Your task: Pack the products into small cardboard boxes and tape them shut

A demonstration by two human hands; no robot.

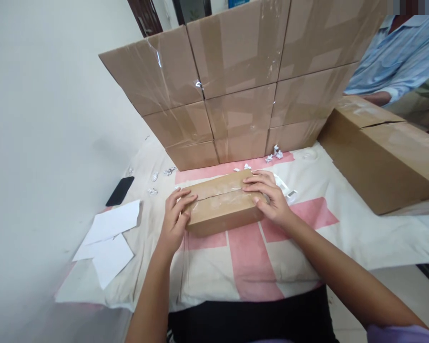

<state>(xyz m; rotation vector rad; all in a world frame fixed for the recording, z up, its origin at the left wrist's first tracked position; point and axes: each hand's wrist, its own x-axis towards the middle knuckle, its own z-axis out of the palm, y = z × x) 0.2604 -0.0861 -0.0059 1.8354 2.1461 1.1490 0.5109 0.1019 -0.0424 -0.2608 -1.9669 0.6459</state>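
Cardboard box (223, 205) between both hands (219, 209); bare cloth (207, 271) nearer wearer.

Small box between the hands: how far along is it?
Done, it seems: the small box is closed, its top flaps meeting at a seam under what looks like clear tape. In hand: the left hand and right hand hold its ends. Left: no open flap shows; the underside is hidden, so I can't confirm it's finished.
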